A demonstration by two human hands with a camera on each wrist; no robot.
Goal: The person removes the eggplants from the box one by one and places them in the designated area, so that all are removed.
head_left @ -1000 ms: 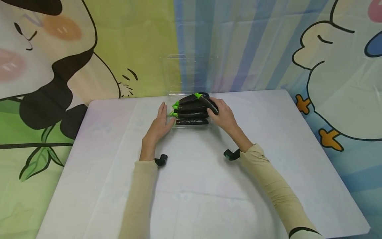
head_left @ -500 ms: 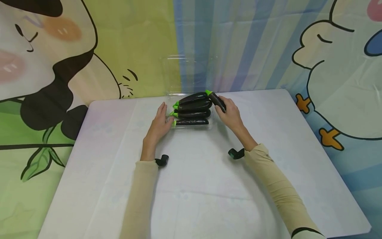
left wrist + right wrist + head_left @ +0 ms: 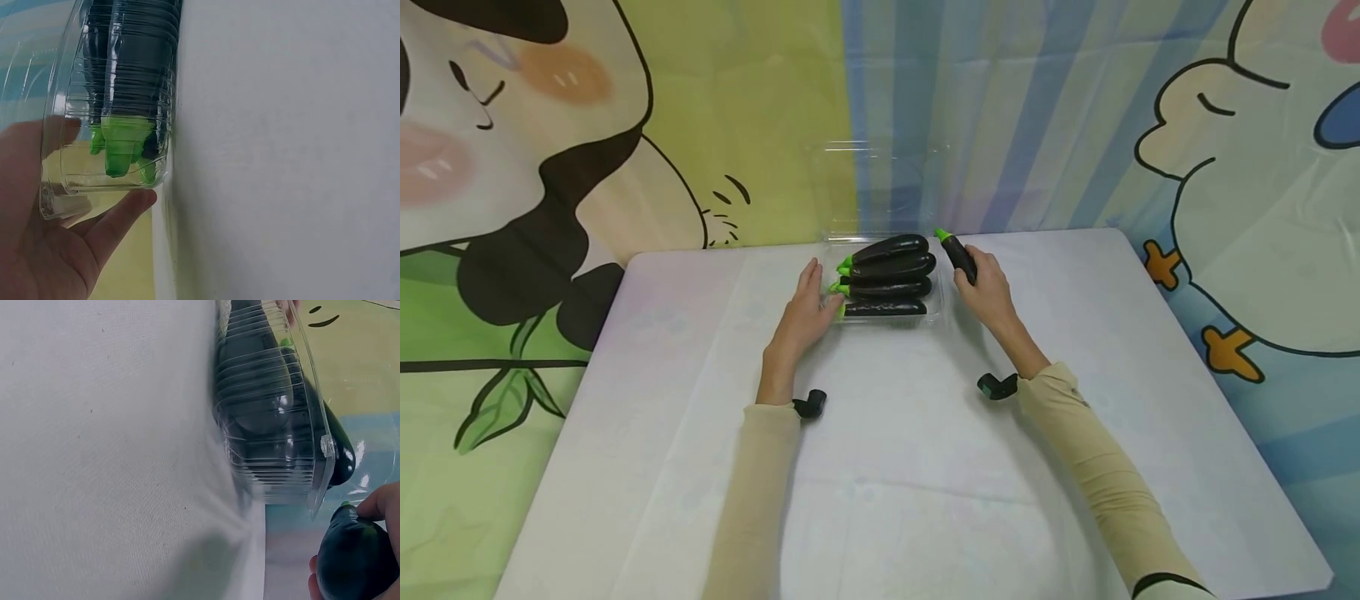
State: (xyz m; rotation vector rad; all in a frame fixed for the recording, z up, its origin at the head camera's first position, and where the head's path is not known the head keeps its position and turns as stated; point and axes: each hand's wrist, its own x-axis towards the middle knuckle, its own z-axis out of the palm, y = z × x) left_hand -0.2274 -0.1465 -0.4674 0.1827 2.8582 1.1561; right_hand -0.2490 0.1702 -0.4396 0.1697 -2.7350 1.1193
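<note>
My right hand (image 3: 987, 287) grips an eggplant (image 3: 958, 257) by its dark rounded end, its green stem end pointing up and away. The eggplant (image 3: 356, 556) is just right of an open clear plastic box (image 3: 934, 312). In the box, several more glossy dark eggplants (image 3: 891, 267) lie side by side, green stems to the left. My left hand (image 3: 805, 312) holds the box's left end. In the left wrist view its thumb reaches over the rim and its fingers (image 3: 122, 222) lie along the outside of the wall.
The box's clear lid (image 3: 883, 187) stands raised at the back, against a patterned curtain (image 3: 737, 100). A white cloth (image 3: 895, 467) covers the table. Each wrist carries a small black camera (image 3: 811, 404).
My right hand has moved right with its eggplant, from above the other eggplants to beside the box. My left hand has stayed at the box's left end.
</note>
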